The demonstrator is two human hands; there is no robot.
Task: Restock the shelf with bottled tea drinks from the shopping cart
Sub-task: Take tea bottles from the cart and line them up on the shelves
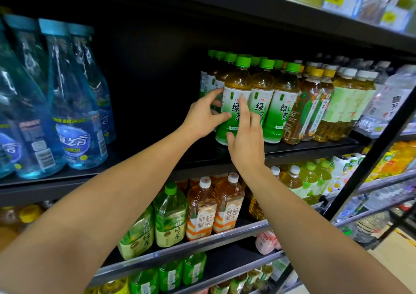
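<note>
The rear green tea bottles were mostly hidden behind the front row. The left hand (202, 115) gripped the front green tea bottle (236, 86) standing on the shelf (315, 147), at the hand's 2 o'clock. The right hand (246, 140) lay with straight fingers against its label.

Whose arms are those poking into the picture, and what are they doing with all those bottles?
The arms belong to a person wearing a camera on their head, so you see what they see, looking at shop shelves. Their left hand grips the side of a green tea bottle at the front of a row on the black shelf. Their right hand touches its label with straight fingers. Blue bottles stand to the left, with a gap between. More tea bottles fill the shelf below.
</note>
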